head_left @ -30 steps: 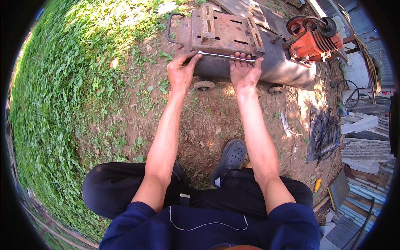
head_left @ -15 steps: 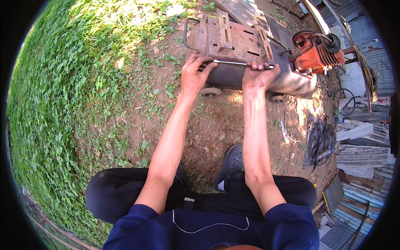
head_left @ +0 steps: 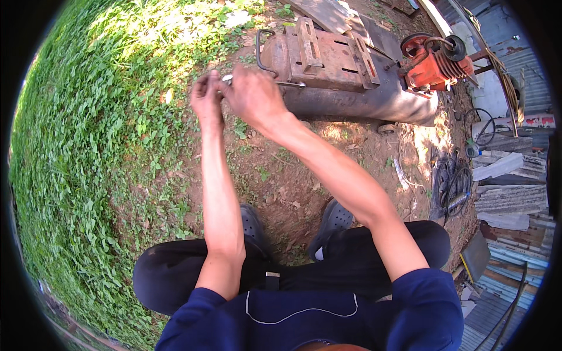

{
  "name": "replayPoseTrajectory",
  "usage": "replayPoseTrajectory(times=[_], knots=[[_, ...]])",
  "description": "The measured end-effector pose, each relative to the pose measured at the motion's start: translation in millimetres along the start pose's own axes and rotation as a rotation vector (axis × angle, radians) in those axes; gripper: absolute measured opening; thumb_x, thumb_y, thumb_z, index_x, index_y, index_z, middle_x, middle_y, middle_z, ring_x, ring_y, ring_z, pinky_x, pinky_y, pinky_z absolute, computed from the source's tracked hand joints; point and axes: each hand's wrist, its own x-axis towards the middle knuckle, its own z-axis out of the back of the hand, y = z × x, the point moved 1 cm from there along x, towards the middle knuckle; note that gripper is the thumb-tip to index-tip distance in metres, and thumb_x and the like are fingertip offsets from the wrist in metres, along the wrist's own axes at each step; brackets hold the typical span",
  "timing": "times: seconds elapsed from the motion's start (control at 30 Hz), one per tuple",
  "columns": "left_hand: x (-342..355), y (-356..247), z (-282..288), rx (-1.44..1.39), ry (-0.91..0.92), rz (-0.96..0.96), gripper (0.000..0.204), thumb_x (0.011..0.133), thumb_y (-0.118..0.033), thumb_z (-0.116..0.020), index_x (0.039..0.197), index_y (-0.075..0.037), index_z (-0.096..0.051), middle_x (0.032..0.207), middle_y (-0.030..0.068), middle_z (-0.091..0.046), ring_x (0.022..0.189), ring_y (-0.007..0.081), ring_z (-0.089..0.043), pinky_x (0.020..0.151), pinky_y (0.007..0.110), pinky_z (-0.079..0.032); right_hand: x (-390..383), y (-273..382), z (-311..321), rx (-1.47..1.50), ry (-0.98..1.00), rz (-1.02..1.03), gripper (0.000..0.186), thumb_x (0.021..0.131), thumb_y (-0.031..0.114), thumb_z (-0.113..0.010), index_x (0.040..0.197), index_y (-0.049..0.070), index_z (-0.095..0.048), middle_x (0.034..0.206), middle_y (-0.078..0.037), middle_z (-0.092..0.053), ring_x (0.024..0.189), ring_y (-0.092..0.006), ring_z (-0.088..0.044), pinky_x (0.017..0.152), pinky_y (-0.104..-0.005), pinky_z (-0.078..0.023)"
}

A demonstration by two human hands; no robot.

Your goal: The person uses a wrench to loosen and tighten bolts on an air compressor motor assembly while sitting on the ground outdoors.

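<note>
At the far left end of the rusty grey cylindrical metal tank [head_left: 357,99], which lies on its side on bare dirt, both hands have drawn together over a slim silvery metal rod [head_left: 291,84]. A second ago the hands were spread apart along that rod above the tank, one near each end; now the left hand [head_left: 206,96] and the right hand [head_left: 252,93] sit almost touching just beyond the tank's left end, close to its curved wire handle [head_left: 261,51]. The left hand is pinched shut, fingertips bunched around something small at the rod's near tip (too small and too hidden to name). The right hand is curled closed over the rod, knuckles up, with the free length of it sticking out rightward toward the rusty slotted mounting plate [head_left: 331,55] on top of the tank. So the rod now appears to be gripped at one end rather than supported across its span, which reads as a shift from carrying or placing it to working on its tip. To the right, an orange pump head with a finned cylinder [head_left: 433,64] sits at the tank's other end. Thick green grass [head_left: 88,146] fills the left side, and the person's dark clogs [head_left: 333,219] rest on the dirt nearer in.
</note>
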Motion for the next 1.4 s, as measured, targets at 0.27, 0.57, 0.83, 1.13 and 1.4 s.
replayPoseTrajectory(times=[0.27,0.57,0.83,1.13,1.4], knots=[[0.1,-59.9,-16.4,0.622,0.315,0.130,0.044,0.088,-0.035,-0.070,0.118,-0.004,-0.062,0.103,0.0088,-0.067,0.089,0.0165,-0.062,0.075,0.030,-0.052,-44.9,-44.2,-127.7,-0.848,0.494,0.152,0.028,0.090,0.018,-0.053,0.114,0.004,-0.057,0.086,-0.011,-0.066,0.081,-0.0279,-0.062,0.076,-0.0411,-0.043],[-22.2,-16.0,-47.9,0.539,0.160,0.052,0.034,0.089,-0.033,-0.069,0.097,-0.001,-0.067,0.084,0.0071,-0.068,0.073,0.0120,-0.063,0.063,0.025,-0.049,-64.4,-51.7,-96.1,-0.509,0.390,0.379,0.017,0.082,0.017,-0.058,0.091,0.009,-0.070,0.092,-0.010,-0.070,0.092,-0.0226,-0.065,0.083,-0.0379,-0.044],[-24.3,-20.7,-25.0,0.637,0.326,0.244,0.043,0.090,-0.039,-0.065,0.112,-0.001,-0.065,0.103,0.0111,-0.070,0.089,0.0166,-0.065,0.077,0.031,-0.051,-57.8,-47.5,-95.9,-0.513,0.526,0.319,0.014,0.083,0.017,-0.058,0.086,0.012,-0.071,0.081,-0.003,-0.071,0.083,-0.0215,-0.068,0.079,-0.0379,-0.046],[4.0,-45.4,-11.1,0.573,0.125,-0.081,0.037,0.088,-0.034,-0.069,0.110,-0.004,-0.067,0.099,0.0112,-0.071,0.091,0.0198,-0.066,0.085,0.035,-0.051,-47.9,-41.2,-112.8,-0.507,0.571,0.293,0.014,0.084,0.013,-0.060,0.086,0.015,-0.074,0.081,0.000,-0.072,0.079,-0.0158,-0.069,0.060,-0.0359,-0.050],[-6.6,-19.9,-2.1,0.622,0.288,0.240,0.041,0.090,-0.037,-0.067,0.112,-0.002,-0.064,0.094,0.0089,-0.070,0.083,0.0144,-0.065,0.072,0.027,-0.048,-120.8,-31.2,-111.8,0.116,0.773,-0.120,0.029,0.094,0.032,-0.057,0.096,0.005,-0.069,0.091,-0.013,-0.071,0.084,-0.0258,-0.069,0.067,-0.0397,-0.055]])
